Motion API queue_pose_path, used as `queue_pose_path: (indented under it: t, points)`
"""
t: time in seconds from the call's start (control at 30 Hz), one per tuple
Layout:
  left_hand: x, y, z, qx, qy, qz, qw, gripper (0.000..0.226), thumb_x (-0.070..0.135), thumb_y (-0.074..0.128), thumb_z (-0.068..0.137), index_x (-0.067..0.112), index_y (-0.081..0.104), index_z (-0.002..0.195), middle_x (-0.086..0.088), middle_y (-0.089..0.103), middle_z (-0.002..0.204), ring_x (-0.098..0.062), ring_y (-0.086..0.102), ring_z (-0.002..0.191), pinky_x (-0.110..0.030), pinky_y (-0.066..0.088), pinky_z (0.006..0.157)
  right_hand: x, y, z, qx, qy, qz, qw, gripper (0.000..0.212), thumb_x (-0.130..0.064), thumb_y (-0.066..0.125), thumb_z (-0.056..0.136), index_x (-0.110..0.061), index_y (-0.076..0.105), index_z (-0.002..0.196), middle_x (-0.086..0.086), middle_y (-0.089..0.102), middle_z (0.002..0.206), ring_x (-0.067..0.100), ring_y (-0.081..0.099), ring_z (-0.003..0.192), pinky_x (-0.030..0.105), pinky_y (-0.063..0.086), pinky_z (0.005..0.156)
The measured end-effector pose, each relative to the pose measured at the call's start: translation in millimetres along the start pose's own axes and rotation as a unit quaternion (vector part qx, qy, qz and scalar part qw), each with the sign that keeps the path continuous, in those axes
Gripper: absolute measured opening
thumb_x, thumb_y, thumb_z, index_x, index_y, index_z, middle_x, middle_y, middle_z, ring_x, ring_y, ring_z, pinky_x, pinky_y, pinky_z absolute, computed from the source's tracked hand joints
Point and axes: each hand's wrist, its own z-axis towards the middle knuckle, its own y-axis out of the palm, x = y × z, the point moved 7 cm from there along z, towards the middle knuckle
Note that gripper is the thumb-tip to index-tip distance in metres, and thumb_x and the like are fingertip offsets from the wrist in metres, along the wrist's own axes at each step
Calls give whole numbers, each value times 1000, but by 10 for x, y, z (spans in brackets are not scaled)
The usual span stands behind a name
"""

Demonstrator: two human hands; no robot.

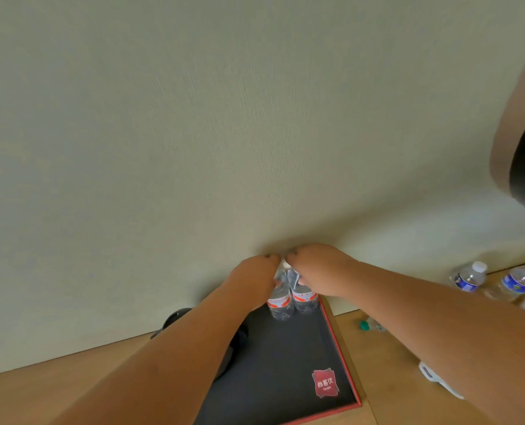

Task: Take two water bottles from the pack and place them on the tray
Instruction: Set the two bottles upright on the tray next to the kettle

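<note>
Two red-labelled bottles stand touching at the far end of the black tray; label text unreadable. Your left hand grips the left one near its top, your right hand the right one. Tray's red tag reads 尚客优. Two blue-labelled bottles sit on the table to the right.

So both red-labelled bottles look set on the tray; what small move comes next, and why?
Probably let go and draw both hands back. The two bottles stand upright, side by side, at the far end of the tray, with the left hand and right hand on their tops.
</note>
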Motion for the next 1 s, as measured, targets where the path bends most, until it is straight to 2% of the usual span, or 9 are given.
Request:
queue_pose_path:
  t: [0.13, 0.3, 0.4, 0.5, 0.57, 0.63, 0.77, 0.87, 1.0]
  points:
    - [35, 51, 41, 7, -5, -2, 1000, 28, 14, 59, 104, 5, 53, 130, -18, 69, 119, -35, 67, 110, -36, 48, 83, 40, 36, -21, -15, 19, 13, 1000, 24, -7, 54, 101, -5, 59, 125, 12, 70, 117, 27, 67, 105, 34, 49, 86]
    - [-39, 113, 22, 25, -22, -55, 998, 31, 21, 60, 103, 8, 55, 131, -16, 70, 122, -33, 66, 111, -29, 38, 78, 28, 80, -56, 1, 42, 52, 998, 27, -10, 58, 99, -8, 60, 126, 10, 68, 119, 28, 68, 105, 30, 44, 76]
    - [-188, 158, -49, 26, -61, -133, 989, 41, 33, 69, 98, 15, 56, 133, -12, 73, 121, -28, 65, 99, -28, 40, 76, 28, 122, -158, 51, 58, 76, 994, 42, -16, 66, 94, -14, 52, 134, 10, 65, 113, 30, 69, 95, 33, 45, 68]
    - [-325, 178, -198, 44, -111, -186, 975, 41, 44, 71, 94, 19, 59, 125, -8, 74, 114, -23, 60, 87, -31, 45, 72, 65, 176, -265, 84, 96, 108, 986, 64, -27, 69, 90, -13, 38, 144, 11, 67, 104, 31, 69, 88, 36, 49, 64]
    - [-324, 213, -367, 49, -117, -158, 979, 36, 44, 60, 101, 19, 60, 127, -9, 73, 120, -29, 67, 99, -34, 48, 78, 69, 203, -356, 95, 116, 116, 982, 78, -37, 68, 90, -12, 28, 152, 9, 69, 109, 29, 67, 94, 35, 50, 64]
    - [-257, 283, -584, 54, -102, -117, 986, 32, 33, 48, 108, 17, 58, 134, -11, 67, 134, -33, 64, 122, -40, 49, 95, 48, 206, -491, 113, 123, 97, 981, 84, -42, 68, 91, -13, 24, 156, 8, 64, 127, 28, 62, 112, 37, 57, 75]
    - [-45, 457, -1052, 61, -55, -65, 994, 52, 36, 40, 112, 12, 37, 158, -9, 37, 168, -28, 29, 157, -40, 25, 126, -70, 191, -839, 99, 127, -2, 987, 79, -44, 63, 92, -13, 30, 156, 8, 41, 160, 28, 41, 144, 44, 49, 105]
    - [36, 559, -1370, 58, -4, 32, 998, 62, 41, 32, 114, 11, 20, 166, -8, 19, 176, -26, 12, 163, -44, 10, 131, -205, 205, -1118, 80, 162, -14, 984, 82, -49, 63, 92, -12, 29, 158, 9, 33, 165, 29, 32, 151, 47, 41, 114]
    - [-80, 647, -1780, 51, 10, 98, 994, 62, 41, 27, 115, 11, 15, 167, -7, 10, 178, -25, 5, 164, -45, 3, 131, -543, 213, -1456, 89, 181, -32, 979, 82, -53, 58, 93, -13, 28, 158, 7, 33, 165, 28, 32, 151, 47, 37, 116]
